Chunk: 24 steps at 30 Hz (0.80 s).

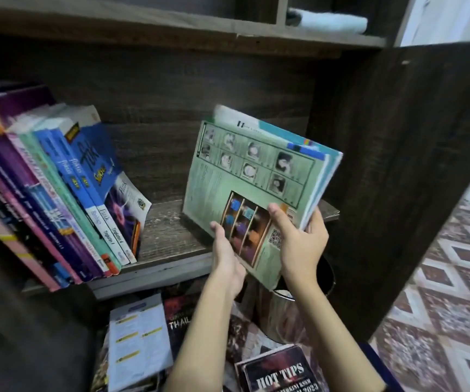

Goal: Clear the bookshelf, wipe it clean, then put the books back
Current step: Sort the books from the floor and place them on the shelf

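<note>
The person's two bare hands held a bundle of thin softcover books point(245, 176), its pale green cover with small portrait photos facing out, at the right end of the dark wood-grain shelf board point(169, 233). The bundle stood tilted. Its far lower corner was down at the board, though I could not tell whether it touched, and its near part hung out past the front edge. The right hand point(301, 244) gripped the bundle's near right corner, thumb flat on the green cover and fingers wrapped behind the page edges. The left hand point(225, 250) held the lower edge, thumb on the cover and the other fingers hidden beneath.

At the left end of the same board a row of blue, teal and purple schoolbooks point(58, 193) leaned over to the left, well apart from the bundle, with bare board between them. In a compartment above, near the top right corner of the bookshelf, lay a rolled pale blue cloth point(332, 22).

Below the shelf lay a white and light blue leaflet point(137, 340), and near it a dark book lettered "HOT TIPS" point(279, 374). A shiny metal pot point(279, 315) stood under the right hand.
</note>
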Available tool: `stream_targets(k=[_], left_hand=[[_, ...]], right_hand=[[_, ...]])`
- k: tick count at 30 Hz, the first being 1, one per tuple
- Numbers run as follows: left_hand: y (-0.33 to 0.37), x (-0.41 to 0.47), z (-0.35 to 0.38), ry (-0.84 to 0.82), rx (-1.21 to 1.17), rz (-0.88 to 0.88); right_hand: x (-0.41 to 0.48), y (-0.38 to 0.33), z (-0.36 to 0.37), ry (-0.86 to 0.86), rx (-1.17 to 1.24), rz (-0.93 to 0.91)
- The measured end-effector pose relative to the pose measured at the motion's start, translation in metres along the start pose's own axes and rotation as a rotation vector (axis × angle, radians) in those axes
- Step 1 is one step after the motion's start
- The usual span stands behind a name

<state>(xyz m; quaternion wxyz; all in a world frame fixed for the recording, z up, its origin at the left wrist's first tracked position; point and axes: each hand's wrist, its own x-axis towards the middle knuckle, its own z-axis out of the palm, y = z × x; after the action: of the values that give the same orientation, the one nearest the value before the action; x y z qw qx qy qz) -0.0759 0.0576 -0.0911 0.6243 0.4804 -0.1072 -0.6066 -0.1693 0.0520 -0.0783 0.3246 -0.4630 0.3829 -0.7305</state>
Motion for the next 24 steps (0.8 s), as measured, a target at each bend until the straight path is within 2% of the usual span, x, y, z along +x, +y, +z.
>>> stream_targets(k=[3,7,10,13,16,19,24], left_hand=[[-0.007,0.016,0.002,0.158,0.033,0.149],[-0.011,0.014,-0.004,0.427,0.371,0.353],[-0.004,0.014,-0.011,0.503,0.601,0.368],[-0.008,0.027,-0.02,0.439,0.735,0.3],[-0.017,0.035,-0.025,0.302,0.655,0.226],[-0.013,0.027,-0.025,0.184,0.418,0.17],[-0.007,0.012,-0.026,0.119,0.489,0.156]], right_hand=[[-0.008,-0.005,0.003,0.054,0.101,0.119],[-0.024,0.007,0.006,0.145,0.166,0.308],[-0.029,0.027,0.008,0.268,0.185,0.478],[-0.031,0.056,0.006,0.422,0.221,0.671],[-0.036,0.076,0.006,0.5,0.209,0.75],[-0.025,0.084,0.012,0.523,0.24,0.792],[0.001,0.094,0.032,0.424,0.253,0.924]])
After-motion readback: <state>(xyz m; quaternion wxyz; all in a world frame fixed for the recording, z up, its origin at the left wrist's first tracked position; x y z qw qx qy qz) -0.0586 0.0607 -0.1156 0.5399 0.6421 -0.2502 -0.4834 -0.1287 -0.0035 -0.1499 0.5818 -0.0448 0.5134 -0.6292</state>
